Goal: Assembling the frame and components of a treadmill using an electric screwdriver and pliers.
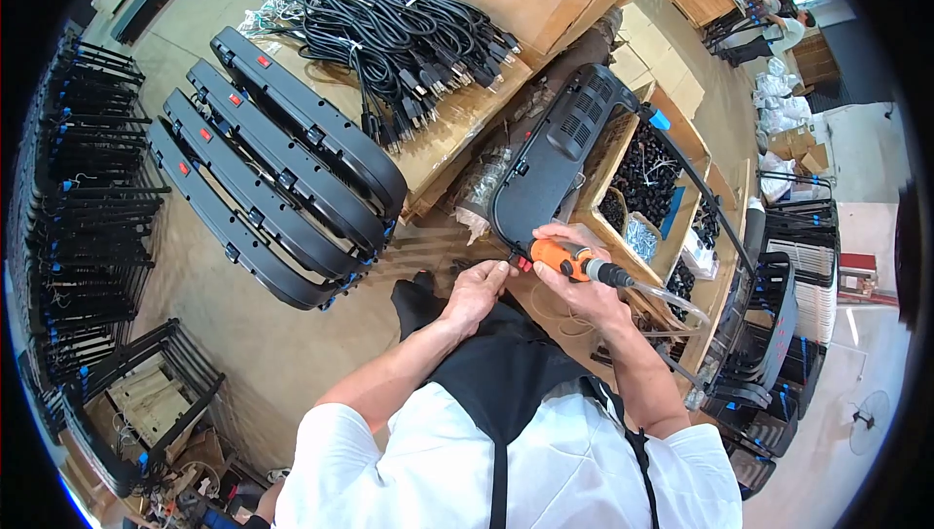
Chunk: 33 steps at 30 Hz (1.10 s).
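1. The right hand (pixel 574 271) grips an orange screwdriver (pixel 572 261) at the middle of the frame.
2. The left hand (pixel 475 293) is curled shut, touching the black panel's (pixel 555 159) lower edge.
3. Bare floor (pixel 209 300) lies left.

orange screwdriver (pixel 567 259) | black panel (pixel 555 159) | black cables (pixel 399 28) | white shirt (pixel 574 466)

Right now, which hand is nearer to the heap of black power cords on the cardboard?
Left. The left hand lies below the black power cords, at the near end of the black housing. The right hand, holding the orange power screwdriver, is further right.
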Available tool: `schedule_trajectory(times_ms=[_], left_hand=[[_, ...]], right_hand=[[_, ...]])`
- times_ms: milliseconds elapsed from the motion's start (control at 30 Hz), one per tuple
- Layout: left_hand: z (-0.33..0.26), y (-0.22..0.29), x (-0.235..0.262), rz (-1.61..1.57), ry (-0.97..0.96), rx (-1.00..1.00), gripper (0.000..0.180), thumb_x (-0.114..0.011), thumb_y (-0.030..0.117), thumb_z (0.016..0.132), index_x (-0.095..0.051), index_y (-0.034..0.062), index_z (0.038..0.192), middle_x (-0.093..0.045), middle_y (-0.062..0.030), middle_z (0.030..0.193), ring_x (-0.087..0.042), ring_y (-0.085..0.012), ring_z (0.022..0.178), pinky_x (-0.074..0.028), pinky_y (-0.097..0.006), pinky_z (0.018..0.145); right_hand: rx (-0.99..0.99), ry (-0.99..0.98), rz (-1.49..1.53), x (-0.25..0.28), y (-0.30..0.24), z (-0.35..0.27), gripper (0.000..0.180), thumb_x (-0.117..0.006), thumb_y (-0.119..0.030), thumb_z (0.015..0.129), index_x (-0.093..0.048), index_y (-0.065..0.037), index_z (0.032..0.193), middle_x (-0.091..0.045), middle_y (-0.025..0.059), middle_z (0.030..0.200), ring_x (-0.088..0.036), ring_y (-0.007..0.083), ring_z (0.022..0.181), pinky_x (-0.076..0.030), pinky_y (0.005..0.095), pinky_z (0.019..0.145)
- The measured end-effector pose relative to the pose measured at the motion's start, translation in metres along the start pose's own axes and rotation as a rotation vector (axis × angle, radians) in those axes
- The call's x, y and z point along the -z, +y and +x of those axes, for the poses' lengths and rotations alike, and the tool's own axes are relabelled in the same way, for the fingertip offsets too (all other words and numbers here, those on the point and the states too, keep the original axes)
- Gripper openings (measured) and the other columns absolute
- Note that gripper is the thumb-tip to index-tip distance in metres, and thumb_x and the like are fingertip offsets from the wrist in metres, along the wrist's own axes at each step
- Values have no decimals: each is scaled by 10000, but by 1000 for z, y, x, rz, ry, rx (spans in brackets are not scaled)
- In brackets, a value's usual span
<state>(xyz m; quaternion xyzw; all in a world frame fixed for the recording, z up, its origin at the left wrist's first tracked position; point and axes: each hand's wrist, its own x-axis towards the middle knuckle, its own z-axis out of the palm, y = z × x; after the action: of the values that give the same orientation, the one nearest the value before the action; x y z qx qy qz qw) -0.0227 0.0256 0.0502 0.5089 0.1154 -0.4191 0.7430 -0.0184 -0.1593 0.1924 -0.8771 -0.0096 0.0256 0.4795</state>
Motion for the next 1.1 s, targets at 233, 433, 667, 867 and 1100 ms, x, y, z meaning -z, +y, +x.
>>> schedule_trajectory(times_ms=[233, 433, 667, 867, 1100], left_hand=[[-7, 22, 1, -93, -5, -9, 291, -488, 256, 1147, -662, 31, 1207, -712, -20, 923, -543, -81, 714, -452, -244, 646], [2, 51, -9, -316, -134, 51, 270, -472, 265, 1150, -631, 56, 1214, -738, -39, 994, -550, -112, 725, -449, -258, 663], [39, 71, -26, -651, -62, 157, 264, -647, 354, 1074, -675, 91, 1064, -650, 15, 821, -530, -107, 658, -420, -257, 589], [55, 68, -31, -843, -117, 180, 254, -644, 352, 1075, -662, 99, 1098, -618, 27, 806, -530, -104, 668, -411, -241, 581], [59, 73, -28, -853, -195, 211, 280, -618, 381, 1086, -661, 107, 1122, -615, 27, 830, -533, -107, 697, -425, -253, 616]], right_hand=[[-30, 125, 172, 14, -13, -10, 438, -808, -60, 882, -667, -58, 1296, -708, 101, 1283, -663, 221, 1207, -510, 375, 1083], [-56, 161, 358, 23, -12, -6, 455, -800, -42, 896, -626, -23, 1316, -678, 121, 1338, -635, 233, 1260, -499, 399, 1112], [-21, 169, 430, 29, -12, 3, 476, -790, -40, 904, -590, -15, 1335, -674, 143, 1329, -642, 243, 1242, -504, 411, 1104], [-1, 164, 395, 33, -6, 12, 467, -784, -34, 904, -595, -19, 1331, -673, 144, 1329, -647, 241, 1235, -510, 407, 1095], [-28, 148, 392, 36, -7, 22, 482, -786, -11, 898, -590, -23, 1338, -678, 136, 1339, -662, 225, 1221, -524, 390, 1078]])
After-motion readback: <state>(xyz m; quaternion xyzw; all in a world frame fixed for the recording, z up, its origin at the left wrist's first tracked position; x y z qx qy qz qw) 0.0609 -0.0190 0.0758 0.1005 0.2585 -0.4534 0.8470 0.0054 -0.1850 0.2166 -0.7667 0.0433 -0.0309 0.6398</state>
